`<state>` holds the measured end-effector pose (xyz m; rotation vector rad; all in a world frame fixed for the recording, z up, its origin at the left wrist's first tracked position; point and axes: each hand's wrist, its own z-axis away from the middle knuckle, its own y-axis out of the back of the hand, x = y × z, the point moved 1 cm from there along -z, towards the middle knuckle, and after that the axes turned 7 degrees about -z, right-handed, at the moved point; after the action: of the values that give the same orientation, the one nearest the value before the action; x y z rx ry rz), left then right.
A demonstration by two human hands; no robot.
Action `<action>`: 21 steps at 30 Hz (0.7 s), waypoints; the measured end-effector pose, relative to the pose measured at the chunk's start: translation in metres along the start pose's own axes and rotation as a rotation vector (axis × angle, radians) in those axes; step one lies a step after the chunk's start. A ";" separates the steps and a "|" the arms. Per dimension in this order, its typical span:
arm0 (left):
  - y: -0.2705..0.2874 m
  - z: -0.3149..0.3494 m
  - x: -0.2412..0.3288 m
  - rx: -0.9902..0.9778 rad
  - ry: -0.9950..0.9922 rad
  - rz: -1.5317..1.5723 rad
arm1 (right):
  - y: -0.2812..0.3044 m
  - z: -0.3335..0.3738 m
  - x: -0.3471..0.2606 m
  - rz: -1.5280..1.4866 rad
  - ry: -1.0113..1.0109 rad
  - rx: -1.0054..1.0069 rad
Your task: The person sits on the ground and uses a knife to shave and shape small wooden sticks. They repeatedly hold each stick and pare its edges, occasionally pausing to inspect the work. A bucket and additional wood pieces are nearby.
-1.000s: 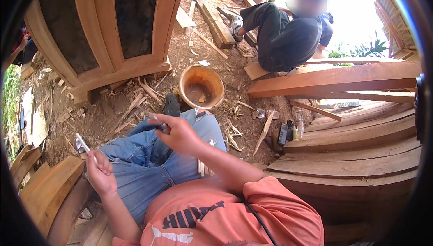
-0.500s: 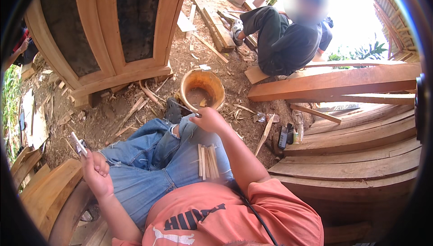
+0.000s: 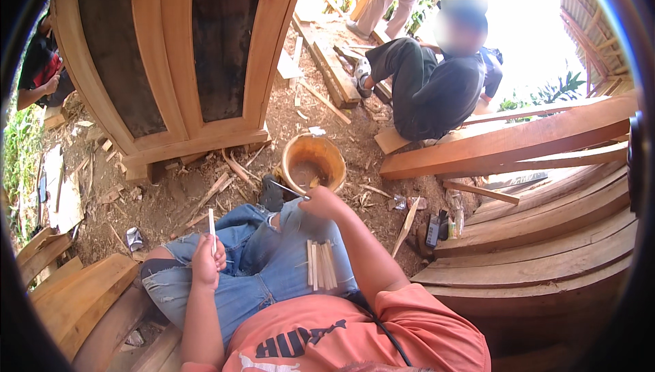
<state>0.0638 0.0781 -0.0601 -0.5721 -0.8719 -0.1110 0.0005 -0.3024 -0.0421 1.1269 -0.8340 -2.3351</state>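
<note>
The person sits low among planks with knees up, jeans dusted with shavings. The left hand (image 3: pixel 208 263) is clenched around a thin pale wooden stick (image 3: pixel 212 230), holding it upright above the left thigh. The right hand (image 3: pixel 321 203) is stretched forward over the right knee, its fingers closed on a slim dark-handled tool (image 3: pixel 285 188) whose metal tip points left, toward the rim of the orange bucket (image 3: pixel 314 162) standing on the dirt just beyond the knees. I cannot tell whether it is a knife or a brush.

Across the right thigh lies a small bundle of similar sticks (image 3: pixel 320 263), laid side by side and roughly even in length. Judging from that pile, several pieces look already prepared, while the one in the left hand seems to be the piece now in work; tool and stick are apart at this instant, so no cut or stroke is under way. How many more remain I cannot tell, as no stock of raw sticks shows clearly.

Behind the bucket leans a large wooden door frame (image 3: pixel 170 58), and another person (image 3: pixel 437 85) in dark clothes sits on a long beam (image 3: pixel 518 140) to the right.
</note>
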 end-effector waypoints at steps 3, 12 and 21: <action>0.000 -0.009 -0.006 -0.051 0.024 -0.073 | 0.000 -0.005 0.009 -0.052 0.032 0.031; -0.009 -0.007 -0.007 0.023 0.005 -0.233 | -0.004 -0.002 0.006 -0.022 0.037 0.033; -0.012 -0.006 -0.005 0.010 0.007 -0.270 | -0.002 -0.001 0.002 -0.030 0.001 0.026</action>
<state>0.0613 0.0646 -0.0615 -0.4423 -0.9392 -0.3531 0.0002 -0.3023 -0.0454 1.1593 -0.8554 -2.3542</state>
